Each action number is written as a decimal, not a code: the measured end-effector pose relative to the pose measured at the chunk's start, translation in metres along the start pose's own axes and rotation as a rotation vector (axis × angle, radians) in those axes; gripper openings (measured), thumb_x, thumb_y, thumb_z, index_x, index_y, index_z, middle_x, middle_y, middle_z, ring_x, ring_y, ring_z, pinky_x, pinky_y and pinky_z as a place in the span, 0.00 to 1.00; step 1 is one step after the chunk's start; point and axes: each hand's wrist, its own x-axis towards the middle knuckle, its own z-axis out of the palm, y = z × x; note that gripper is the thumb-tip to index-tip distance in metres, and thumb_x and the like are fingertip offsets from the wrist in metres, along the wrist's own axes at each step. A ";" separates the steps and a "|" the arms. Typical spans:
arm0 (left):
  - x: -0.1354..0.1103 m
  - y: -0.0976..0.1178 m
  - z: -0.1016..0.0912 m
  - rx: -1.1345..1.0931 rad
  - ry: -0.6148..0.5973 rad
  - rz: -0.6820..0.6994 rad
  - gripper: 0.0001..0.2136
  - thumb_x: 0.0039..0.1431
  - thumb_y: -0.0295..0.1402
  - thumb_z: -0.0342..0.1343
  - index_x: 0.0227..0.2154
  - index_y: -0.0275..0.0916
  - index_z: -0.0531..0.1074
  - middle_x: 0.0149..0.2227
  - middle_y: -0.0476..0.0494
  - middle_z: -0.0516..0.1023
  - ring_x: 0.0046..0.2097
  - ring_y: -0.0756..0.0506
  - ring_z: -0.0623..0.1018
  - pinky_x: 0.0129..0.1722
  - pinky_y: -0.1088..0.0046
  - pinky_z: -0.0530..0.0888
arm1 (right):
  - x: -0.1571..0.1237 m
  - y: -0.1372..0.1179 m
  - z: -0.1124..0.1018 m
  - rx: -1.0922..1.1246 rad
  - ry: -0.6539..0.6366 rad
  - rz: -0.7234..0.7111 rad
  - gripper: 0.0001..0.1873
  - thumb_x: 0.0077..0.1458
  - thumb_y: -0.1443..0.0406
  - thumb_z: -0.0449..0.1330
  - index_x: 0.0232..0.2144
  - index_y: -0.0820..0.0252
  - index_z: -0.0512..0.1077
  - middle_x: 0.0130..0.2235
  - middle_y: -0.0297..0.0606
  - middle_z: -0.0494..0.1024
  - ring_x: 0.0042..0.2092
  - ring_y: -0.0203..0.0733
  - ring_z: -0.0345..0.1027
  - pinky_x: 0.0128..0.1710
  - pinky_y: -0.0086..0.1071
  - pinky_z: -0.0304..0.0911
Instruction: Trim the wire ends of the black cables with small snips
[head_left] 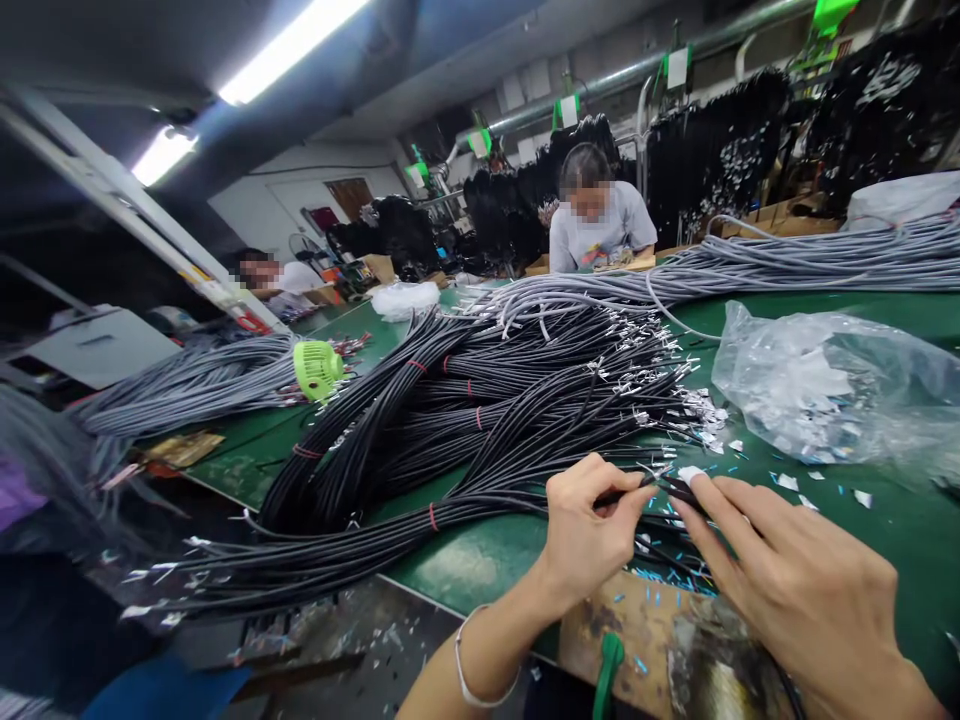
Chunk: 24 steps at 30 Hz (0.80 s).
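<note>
My left hand [596, 515] pinches the end of a black cable [624, 492] between thumb and fingers. Facing it, my right hand [795, 575] grips a narrow dark piece [681, 492]; whether that is a tool or a cable I cannot tell. A white cover [690, 475] sits on one of its fingertips. The two held tips meet or nearly meet, with thin strands between them. Left of my hands lies a bundle of black cables [375, 545], tied with a red band [433, 517]. Small blue bits [660, 577] are scattered beneath my hands.
More black cable bundles [420, 430] and grey cables [787, 262] cover the green table [450, 565]. At right lies a clear plastic bag [840, 370] of scraps. A wooden board [592, 620] with a green handle [609, 660] is in front. Another person [600, 220] sits across; a green fan [316, 370] stands left.
</note>
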 end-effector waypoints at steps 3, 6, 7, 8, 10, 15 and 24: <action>0.001 -0.003 0.000 -0.046 -0.051 -0.059 0.05 0.50 0.28 0.61 0.22 0.33 0.75 0.21 0.47 0.72 0.22 0.53 0.68 0.22 0.79 0.63 | 0.002 0.004 -0.001 0.016 -0.003 -0.046 0.14 0.61 0.64 0.51 0.38 0.65 0.75 0.35 0.43 0.81 0.29 0.43 0.71 0.29 0.37 0.52; 0.004 -0.005 -0.001 -0.151 -0.121 -0.184 0.04 0.49 0.29 0.62 0.22 0.33 0.76 0.21 0.47 0.73 0.22 0.53 0.68 0.22 0.78 0.64 | 0.004 0.008 -0.001 0.027 0.009 -0.069 0.13 0.59 0.63 0.54 0.39 0.66 0.74 0.35 0.43 0.81 0.29 0.42 0.70 0.29 0.37 0.52; 0.005 -0.006 -0.001 -0.197 -0.145 -0.236 0.04 0.48 0.29 0.62 0.22 0.33 0.75 0.21 0.48 0.73 0.22 0.53 0.68 0.21 0.78 0.64 | 0.004 0.009 -0.001 0.034 0.013 -0.078 0.12 0.59 0.63 0.55 0.39 0.65 0.74 0.34 0.42 0.81 0.29 0.42 0.70 0.29 0.36 0.52; 0.006 -0.006 -0.002 -0.241 -0.169 -0.283 0.04 0.48 0.28 0.62 0.21 0.33 0.75 0.20 0.48 0.72 0.21 0.53 0.66 0.20 0.79 0.63 | 0.005 0.010 -0.001 0.042 0.018 -0.087 0.12 0.59 0.63 0.55 0.39 0.65 0.74 0.34 0.42 0.81 0.29 0.42 0.70 0.29 0.36 0.52; 0.008 -0.005 -0.002 -0.302 -0.207 -0.343 0.05 0.47 0.28 0.62 0.21 0.33 0.75 0.18 0.49 0.71 0.19 0.54 0.64 0.19 0.79 0.61 | 0.004 0.012 -0.001 0.059 0.019 -0.102 0.12 0.59 0.62 0.55 0.39 0.64 0.75 0.34 0.41 0.81 0.29 0.42 0.71 0.29 0.36 0.52; 0.008 -0.003 -0.005 -0.236 -0.187 -0.234 0.06 0.48 0.29 0.62 0.21 0.33 0.75 0.20 0.48 0.71 0.21 0.53 0.66 0.20 0.79 0.62 | 0.001 0.011 0.003 0.106 0.002 -0.024 0.13 0.60 0.62 0.54 0.39 0.62 0.75 0.35 0.39 0.81 0.29 0.40 0.72 0.29 0.35 0.55; 0.006 -0.003 -0.005 -0.125 -0.203 -0.090 0.05 0.50 0.28 0.62 0.23 0.32 0.77 0.21 0.46 0.73 0.23 0.52 0.69 0.22 0.78 0.63 | -0.001 0.010 0.005 0.706 -0.104 0.290 0.07 0.57 0.62 0.58 0.36 0.56 0.74 0.31 0.33 0.76 0.30 0.35 0.70 0.29 0.28 0.63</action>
